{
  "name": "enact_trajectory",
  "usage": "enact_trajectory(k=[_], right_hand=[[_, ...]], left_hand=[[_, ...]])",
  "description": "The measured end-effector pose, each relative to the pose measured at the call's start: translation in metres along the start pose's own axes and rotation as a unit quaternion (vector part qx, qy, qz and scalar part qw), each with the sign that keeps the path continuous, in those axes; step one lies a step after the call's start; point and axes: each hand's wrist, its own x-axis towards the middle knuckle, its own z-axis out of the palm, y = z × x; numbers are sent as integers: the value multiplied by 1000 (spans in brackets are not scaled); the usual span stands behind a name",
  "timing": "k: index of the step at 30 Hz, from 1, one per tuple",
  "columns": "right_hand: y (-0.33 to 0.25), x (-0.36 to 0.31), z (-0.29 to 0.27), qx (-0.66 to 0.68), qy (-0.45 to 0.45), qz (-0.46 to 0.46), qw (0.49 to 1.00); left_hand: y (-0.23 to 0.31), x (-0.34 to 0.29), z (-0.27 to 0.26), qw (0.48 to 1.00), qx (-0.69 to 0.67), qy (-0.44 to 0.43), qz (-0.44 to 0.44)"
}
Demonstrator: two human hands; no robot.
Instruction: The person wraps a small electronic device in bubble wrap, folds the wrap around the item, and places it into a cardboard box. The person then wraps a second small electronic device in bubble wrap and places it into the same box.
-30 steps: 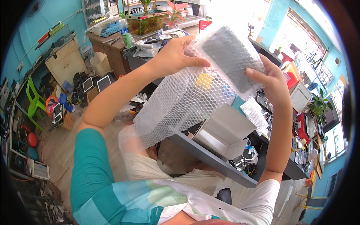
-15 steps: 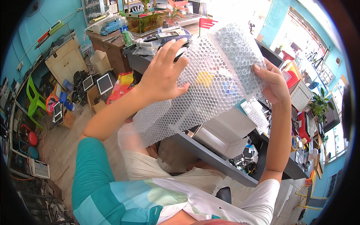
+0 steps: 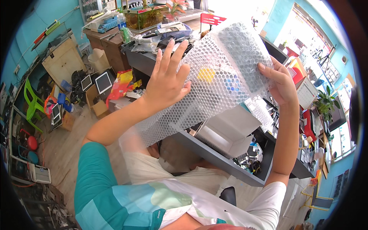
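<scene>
A long sheet of clear bubble wrap [image 3: 193, 103] stretches slantwise before me, from the upper right down towards my lap. At its upper right end the wrap lies doubled around a flat, dark grey rectangular thing [image 3: 243, 53], whose kind I cannot make out through the bubbles. My right hand [image 3: 282, 82] grips this end, thumb in front and fingers behind. My left hand [image 3: 166, 82] is spread at the sheet's left edge, its fingers pointing up and holding nothing; whether it touches the plastic I cannot tell.
Below the sheet, an open white box [image 3: 230, 132] stands at a dark grey desk [image 3: 214, 155] with small parts in it. A blue basket [image 3: 174, 30] and a fish tank [image 3: 143, 17] are farther back. At left are a green chair [image 3: 33, 101] and several tablets on boxes.
My left hand's fingers have straightened and spread upward, and the hand has shifted slightly left. My right hand keeps its grip on the wrapped end. The view has turned a little.
</scene>
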Motion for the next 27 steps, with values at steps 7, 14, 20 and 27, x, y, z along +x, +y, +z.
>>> enact_trajectory(k=[7, 14, 20, 27], right_hand=[[2, -7, -5, -19, 25, 5, 1000], [10, -20, -8, -143, 113, 23, 983], [3, -47, -3, -250, 167, 26, 953], [8, -78, -21, -122, 133, 33, 983]], left_hand=[[-10, -11, 20, 994, -106, 22, 22], [18, -27, 26, 956, -287, -23, 54], [2, -4, 62, 919, -389, 38, -51], [8, 54, 81, 594, -697, -371, -151]])
